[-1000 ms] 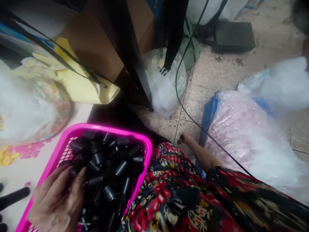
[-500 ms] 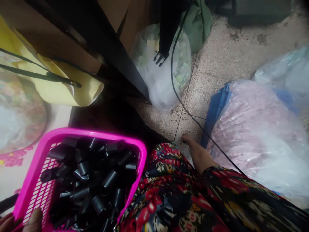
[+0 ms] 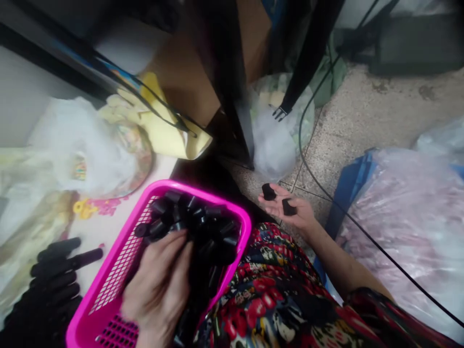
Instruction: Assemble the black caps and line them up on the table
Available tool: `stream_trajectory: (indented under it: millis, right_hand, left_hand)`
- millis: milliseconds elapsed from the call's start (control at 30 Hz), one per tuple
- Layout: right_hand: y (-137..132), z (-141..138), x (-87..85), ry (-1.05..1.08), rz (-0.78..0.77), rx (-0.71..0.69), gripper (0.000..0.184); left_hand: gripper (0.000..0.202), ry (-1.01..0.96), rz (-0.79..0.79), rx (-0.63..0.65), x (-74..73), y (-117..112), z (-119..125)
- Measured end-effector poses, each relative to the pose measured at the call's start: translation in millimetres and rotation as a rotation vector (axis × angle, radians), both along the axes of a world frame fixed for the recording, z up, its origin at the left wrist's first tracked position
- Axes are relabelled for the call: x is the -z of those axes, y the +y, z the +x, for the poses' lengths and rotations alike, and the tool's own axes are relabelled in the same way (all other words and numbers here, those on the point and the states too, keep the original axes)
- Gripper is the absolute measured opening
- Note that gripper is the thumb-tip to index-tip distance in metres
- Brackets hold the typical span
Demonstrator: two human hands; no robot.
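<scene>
Starting at the far left: a cloudy plastic bag [image 3: 79,140] on the counter [image 3: 90,232], right up against a round patterned thing [image 3: 143,150], maybe a tray. Nearer on that side, a heap of slim black tubes [image 3: 54,280], just left of the basket.

Next over, the bright pink basket [image 3: 246,232], loaded with short black pieces [image 3: 217,227] lying every which way. Left hand [image 3: 159,280] down over them inside the basket, back of the hand up, fingers drawn together and dipped toward the pieces. Too blurry there to say whether pinching one or just touching.

Further right, past the floral-print clothing [image 3: 275,270], the right hand [image 3: 290,221]: palm up, fingers stretched out to the left. On it, a first piece [image 3: 268,192] toward the fingertips and a second piece [image 3: 289,207] on the palm. More cradled than gripped, by the look of it. Way over right, a big plastic-wrapped bundle [image 3: 391,232] on the floor [image 3: 366,111].

Step in hand, at a guess: picking pieces from the basket with the left, with two parked in the right. Next move calls for a neat pinch on a single piece without dragging neighbours along, plus a level right palm so as not to tip those two off.
</scene>
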State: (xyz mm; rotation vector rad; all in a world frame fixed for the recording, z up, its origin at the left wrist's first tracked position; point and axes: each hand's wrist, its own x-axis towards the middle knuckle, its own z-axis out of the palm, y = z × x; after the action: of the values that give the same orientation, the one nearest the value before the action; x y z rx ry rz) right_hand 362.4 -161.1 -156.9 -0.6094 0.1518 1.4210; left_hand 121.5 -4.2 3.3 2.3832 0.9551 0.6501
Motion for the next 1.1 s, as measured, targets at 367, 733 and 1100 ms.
stream_trajectory:
  millis: [367, 733, 1100]
  right_hand:
    - [39.0, -40.8, -103.4, -0.05, 0.196, -0.219, 0.052]
    - [69.6, -81.4, -134.3, -0.011, 0.124, -0.394, 0.033]
    - [95.0, -123.6, -133.3, -1.116, 0.068, -0.528, 0.028]
  left_hand:
    - [0.041, -0.143, -0.266, 0.453, 24.3, 11.2, 72.1]
    - [0.022, -0.417, -0.348, -0.002, 10.5, 7.4, 18.3]
    - [0.022, -0.919, -0.894, -0.677, 8.0, -5.1, -110.9]
